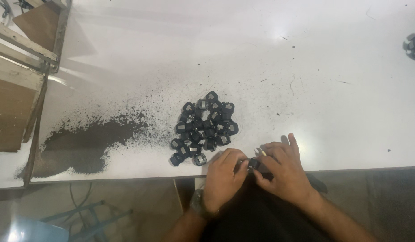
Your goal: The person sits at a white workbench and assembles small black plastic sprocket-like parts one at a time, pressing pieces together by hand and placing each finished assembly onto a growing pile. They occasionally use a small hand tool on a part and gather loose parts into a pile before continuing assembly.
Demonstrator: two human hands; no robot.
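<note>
Gripping small black part [253, 164], both hands.

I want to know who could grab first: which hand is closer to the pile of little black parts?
Left. The left hand lies just below the pile of little black parts; the right hand sits farther off, to the pile's lower right.

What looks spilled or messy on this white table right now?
A dark powder spill spreads over the white table left of the pile of small black parts, thick near the front edge and thinning to specks toward the pile. Both hands, left hand and right hand, pinch one black part.
</note>
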